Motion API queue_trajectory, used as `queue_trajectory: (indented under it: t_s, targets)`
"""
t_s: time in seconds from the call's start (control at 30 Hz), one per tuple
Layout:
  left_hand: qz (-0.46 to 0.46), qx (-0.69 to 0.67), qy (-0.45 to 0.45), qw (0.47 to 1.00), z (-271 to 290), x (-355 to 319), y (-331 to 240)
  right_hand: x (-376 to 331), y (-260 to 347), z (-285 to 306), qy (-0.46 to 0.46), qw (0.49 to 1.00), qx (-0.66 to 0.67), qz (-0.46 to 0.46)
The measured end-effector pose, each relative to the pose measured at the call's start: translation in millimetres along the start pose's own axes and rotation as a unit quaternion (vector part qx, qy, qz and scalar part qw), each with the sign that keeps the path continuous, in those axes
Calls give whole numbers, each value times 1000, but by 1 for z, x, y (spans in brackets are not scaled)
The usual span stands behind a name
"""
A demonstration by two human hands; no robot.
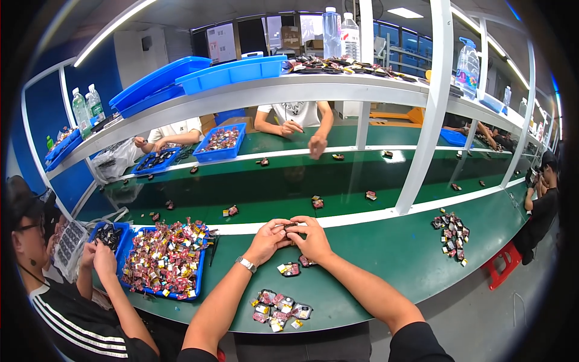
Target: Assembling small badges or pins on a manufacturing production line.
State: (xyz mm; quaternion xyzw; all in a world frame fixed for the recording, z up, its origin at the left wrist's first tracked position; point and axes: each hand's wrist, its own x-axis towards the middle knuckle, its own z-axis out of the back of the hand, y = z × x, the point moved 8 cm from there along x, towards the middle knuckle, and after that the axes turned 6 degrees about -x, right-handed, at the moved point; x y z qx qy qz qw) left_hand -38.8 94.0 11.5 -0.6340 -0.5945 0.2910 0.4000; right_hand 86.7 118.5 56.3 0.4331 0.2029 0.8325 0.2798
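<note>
Both hands meet over the green worktop (386,253). The left hand (267,239) and right hand (309,236) pinch one small dark part (291,226) between their fingers. Wrapped pieces (278,309) lie nearby.

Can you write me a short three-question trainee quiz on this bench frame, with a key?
1. True or false: the left hand and the right hand meet on one small dark part at the far edge of the green bench.
2. Which wrist carries the wristwatch? A) left B) right C) neither
3. What holds the big heap of small red and yellow pieces to the person's left?

Key
1. True.
2. A.
3. A blue tray on the bench; a neighbour's hand is beside it. A smaller cluster of wrapped pieces lies loose on the bench near the forearms.
</note>
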Motion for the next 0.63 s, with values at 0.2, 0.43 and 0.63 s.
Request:
queue_trajectory:
  t_s: [0.2,0.43,0.63]
  targets:
    - [-11,0,-1,1000,3,0,0,1,5,1,-3,1000,4,17]
    - [-32,-2,10,999,6,-3,-2,3,24,12,-5,997,-2,75]
    - [-35,-28,33,998,8,1,-1,2,12,4,6,999,5,47]
